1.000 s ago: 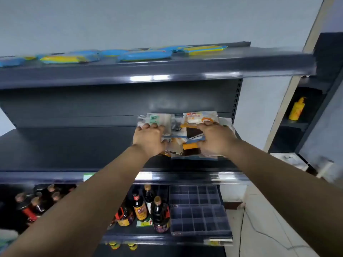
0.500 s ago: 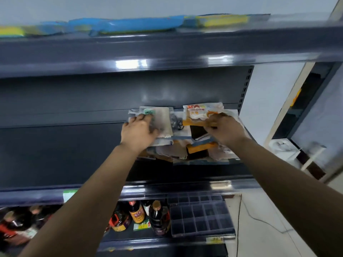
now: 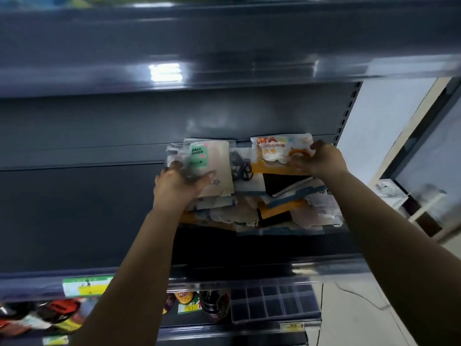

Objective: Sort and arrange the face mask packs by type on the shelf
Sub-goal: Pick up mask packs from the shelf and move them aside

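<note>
Your left hand (image 3: 178, 182) has its fingers curled round the edge of a clear pack with a green "FACE MASK" label (image 3: 209, 166), at the back left of the heap of mask packs (image 3: 262, 211) on the right part of the dark shelf (image 3: 74, 208). Your right hand (image 3: 321, 159) pinches the right end of an orange-and-white mask pack (image 3: 277, 152), tilted up at the back of the same heap. Bottles (image 3: 214, 305) and a divided tray (image 3: 274, 303) stand on the shelf below.
</note>
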Motion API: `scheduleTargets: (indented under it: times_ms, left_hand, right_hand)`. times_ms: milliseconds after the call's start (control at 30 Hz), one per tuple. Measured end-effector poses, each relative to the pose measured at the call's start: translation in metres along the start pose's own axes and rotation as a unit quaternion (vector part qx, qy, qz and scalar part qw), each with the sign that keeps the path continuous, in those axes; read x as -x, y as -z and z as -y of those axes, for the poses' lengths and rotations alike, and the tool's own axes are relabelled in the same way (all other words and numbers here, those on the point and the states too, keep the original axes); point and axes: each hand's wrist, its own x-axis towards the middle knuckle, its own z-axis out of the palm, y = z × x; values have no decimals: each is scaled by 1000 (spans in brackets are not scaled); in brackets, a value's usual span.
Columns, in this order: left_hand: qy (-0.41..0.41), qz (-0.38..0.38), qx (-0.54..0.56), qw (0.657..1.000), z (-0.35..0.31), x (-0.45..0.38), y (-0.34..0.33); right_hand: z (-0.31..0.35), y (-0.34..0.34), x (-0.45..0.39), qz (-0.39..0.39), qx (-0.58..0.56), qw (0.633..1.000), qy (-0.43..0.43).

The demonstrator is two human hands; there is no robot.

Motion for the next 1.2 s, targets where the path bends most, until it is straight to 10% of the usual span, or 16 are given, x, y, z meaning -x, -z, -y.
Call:
scheduleTargets:
  times_ms: [367, 1200]
  left_hand:
    - [-3, -113, 210, 971, -2, 5, 9]
    - [-27, -219, 546, 808, 61, 115, 57]
  right_hand:
    - [-22, 8, -18, -36, -204, 978, 22]
    - [9, -15, 91, 132, -680, 715, 97]
